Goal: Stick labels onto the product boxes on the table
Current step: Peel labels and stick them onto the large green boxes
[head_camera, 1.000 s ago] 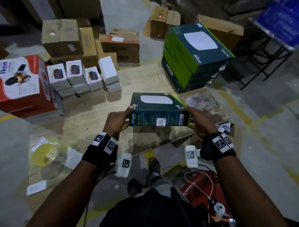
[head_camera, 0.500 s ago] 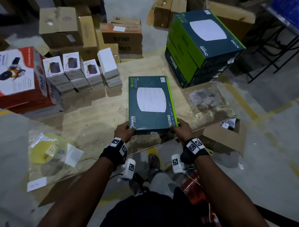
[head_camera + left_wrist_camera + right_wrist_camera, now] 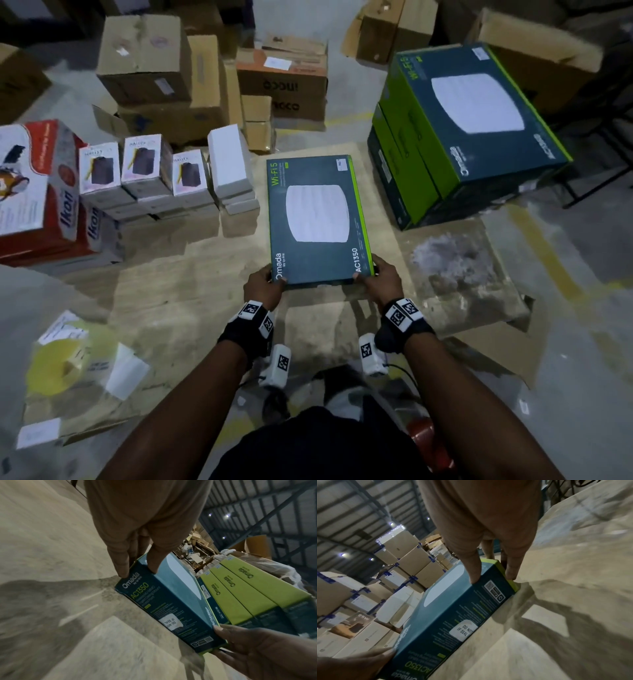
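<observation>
Person, bare-armed. Black wrist straps are worn on both wrists: left strap (image 3: 247, 327), right strap (image 3: 404, 325), each fitted with white tiles printed with black square markers. White camera units, likewise marked, are hung beneath: left (image 3: 278, 365), right (image 3: 370, 354). A dark garment (image 3: 318, 445) is worn.

A dark teal Omada box (image 3: 318, 219) lies flat on the table (image 3: 178, 274), its near end gripped at the corners by the left hand (image 3: 263, 284) and right hand (image 3: 385, 279). Small white boxes (image 3: 164, 171) stand toward the table's far left edge, and stacked green-and-teal boxes (image 3: 455, 130) sit at its far right corner.
</observation>
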Available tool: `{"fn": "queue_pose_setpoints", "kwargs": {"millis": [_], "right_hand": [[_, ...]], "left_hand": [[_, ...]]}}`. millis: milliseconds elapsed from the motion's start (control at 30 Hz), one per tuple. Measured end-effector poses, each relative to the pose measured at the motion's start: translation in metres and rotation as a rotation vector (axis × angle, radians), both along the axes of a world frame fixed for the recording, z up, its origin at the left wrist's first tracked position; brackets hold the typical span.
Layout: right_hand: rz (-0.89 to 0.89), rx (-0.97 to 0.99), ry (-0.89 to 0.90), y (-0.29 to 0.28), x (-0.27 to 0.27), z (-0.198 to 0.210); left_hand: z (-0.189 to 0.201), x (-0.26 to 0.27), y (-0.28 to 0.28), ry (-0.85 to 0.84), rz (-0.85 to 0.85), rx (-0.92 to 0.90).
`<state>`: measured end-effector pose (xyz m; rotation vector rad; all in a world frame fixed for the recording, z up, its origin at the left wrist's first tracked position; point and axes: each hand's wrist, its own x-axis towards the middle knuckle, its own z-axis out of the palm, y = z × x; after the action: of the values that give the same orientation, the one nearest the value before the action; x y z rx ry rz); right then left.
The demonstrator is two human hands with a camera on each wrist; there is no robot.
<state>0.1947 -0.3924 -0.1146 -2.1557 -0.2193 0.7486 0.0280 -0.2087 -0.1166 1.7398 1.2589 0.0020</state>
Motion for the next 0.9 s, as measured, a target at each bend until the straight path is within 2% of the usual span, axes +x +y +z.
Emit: {"fn": "queue_pose_setpoints", "kwargs": {"millis": [267,467,533,633,667,733,800,833,900], "right_hand": [[0.176,-0.049,-0.011,0.06,0.09,0.002],[0.175,-0.06,0.015,0.063,0.099,-0.003],[0.187,-0.067,0.032,0.063,0.098,-0.005],[0.25,-0.105,0.026,0.064,0.093,0.003],[0.261,-0.098,-0.006,0.063,0.092,0.01],[0.249,0.02,-0.087,0.056,0.093,0.039],[0.155,0.279,-0.165,0.039,0.1,0.08],[0.085,0.377,-0.25,0.026,0.107,0.103],[-0.106,0.432,-0.532,-0.005,0.132,0.146]], "left_hand": [[0.003,0.06,0.028,-0.042,0.194,-0.041],[-0.013,0.059,0.034,-0.069,0.256,-0.089],[-0.008,0.062,0.035,-0.036,0.273,-0.086],[0.016,0.074,0.033,0.032,0.327,0.102],[0.024,0.081,0.031,-0.004,0.326,0.197],[0.041,0.1,0.027,-0.171,0.239,0.293],[0.06,0.13,0.017,-0.336,0.069,0.269],[0.071,0.148,0.009,-0.402,-0.015,0.237],[0.097,0.187,-0.013,-0.521,-0.157,0.167]]}}
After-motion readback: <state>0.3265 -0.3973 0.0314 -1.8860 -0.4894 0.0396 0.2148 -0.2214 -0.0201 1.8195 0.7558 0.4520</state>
